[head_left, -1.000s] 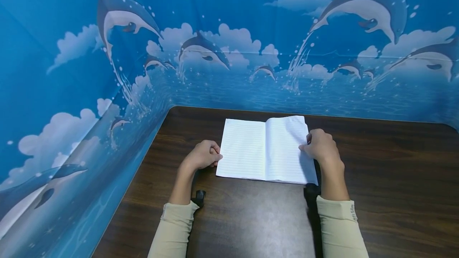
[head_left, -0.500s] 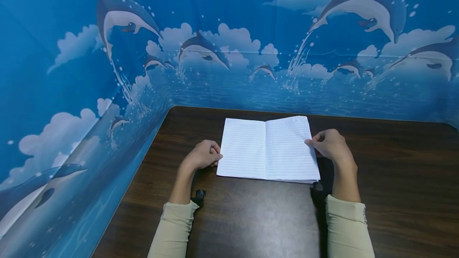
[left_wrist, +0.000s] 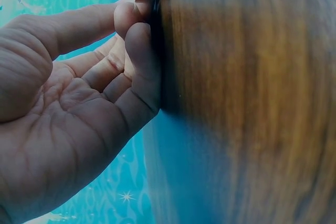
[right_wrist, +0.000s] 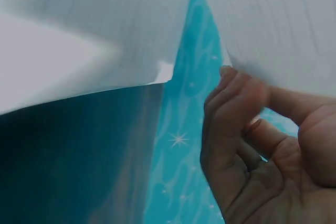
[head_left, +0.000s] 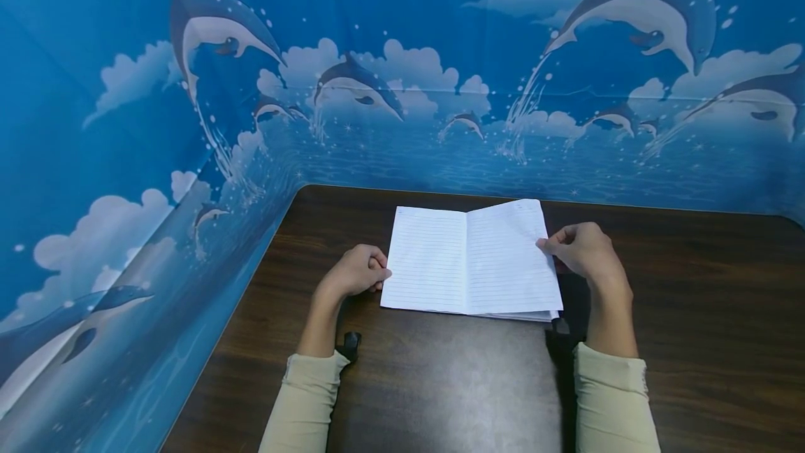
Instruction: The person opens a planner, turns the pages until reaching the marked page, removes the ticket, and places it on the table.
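An open notebook with ruled white pages lies on the dark wooden table. At its left edge, my left hand pinches the page side between thumb and fingers; the left wrist view shows this hand with its fingertips together at a pale corner. My right hand pinches the outer edge of the right-hand page, which is lifted a little from the pages below. In the right wrist view a gap shows between the lifted page and the sheets beneath, with the right hand at the page's edge.
The wooden table spreads out around the notebook. A cloth backdrop printed with dolphins and clouds stands along the back and left sides. A black strap piece shows at the left wrist.
My right hand has moved outward to the right, drawing the right-hand page up and away from the sheets under it. My left hand has stayed at the left edge.
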`<state>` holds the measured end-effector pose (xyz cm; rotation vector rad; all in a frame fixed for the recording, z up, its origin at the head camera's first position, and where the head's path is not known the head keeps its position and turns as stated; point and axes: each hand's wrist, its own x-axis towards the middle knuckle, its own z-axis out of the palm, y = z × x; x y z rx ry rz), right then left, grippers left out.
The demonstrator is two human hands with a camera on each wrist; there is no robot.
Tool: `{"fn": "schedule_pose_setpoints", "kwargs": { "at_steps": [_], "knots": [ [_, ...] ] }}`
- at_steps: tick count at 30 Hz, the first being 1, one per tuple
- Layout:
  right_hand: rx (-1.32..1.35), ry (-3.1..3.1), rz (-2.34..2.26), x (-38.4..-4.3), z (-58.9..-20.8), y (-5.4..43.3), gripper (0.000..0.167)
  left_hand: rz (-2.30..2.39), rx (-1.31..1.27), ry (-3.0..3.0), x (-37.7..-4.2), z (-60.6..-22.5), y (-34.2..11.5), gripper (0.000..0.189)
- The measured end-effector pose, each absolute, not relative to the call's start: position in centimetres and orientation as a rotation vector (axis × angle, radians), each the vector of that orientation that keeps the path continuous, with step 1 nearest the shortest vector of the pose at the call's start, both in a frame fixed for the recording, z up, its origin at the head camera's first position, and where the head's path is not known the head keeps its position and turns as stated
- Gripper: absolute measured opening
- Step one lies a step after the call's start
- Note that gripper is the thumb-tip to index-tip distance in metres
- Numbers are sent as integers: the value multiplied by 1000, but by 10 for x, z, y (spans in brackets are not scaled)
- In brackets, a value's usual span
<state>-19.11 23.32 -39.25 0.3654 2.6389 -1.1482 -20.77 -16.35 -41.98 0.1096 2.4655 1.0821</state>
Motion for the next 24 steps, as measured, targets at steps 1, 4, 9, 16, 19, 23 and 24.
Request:
{"fn": "schedule_pose_setpoints", "kwargs": {
  "at_steps": [1, 4, 9, 16, 19, 23, 24],
  "knots": [
    [349, 2650, -1167, -191, -391, 233, 34, 1081, 109, 2466, -208, -420, -163, 9],
    [317, 2676, -1245, -189, -385, 229, 33, 1079, 114, 2466, -207, -420, -164, 9],
    [285, 2705, -1334, -185, -372, 216, 35, 1077, 112, 2465, -207, -419, -164, 10],
    [194, 2740, -1479, -188, -362, 195, 37, 1070, 107, 2472, -207, -420, -164, 10],
    [182, 2715, -1572, -190, -360, 185, 36, 1080, 118, 2469, -207, -419, -164, 10],
    [190, 2672, -1694, -191, -358, 173, 34, 1100, 141, 2473, -207, -421, -162, 9],
    [193, 2668, -1716, -192, -358, 171, 33, 1103, 153, 2475, -207, -421, -162, 9]
  ]
}}
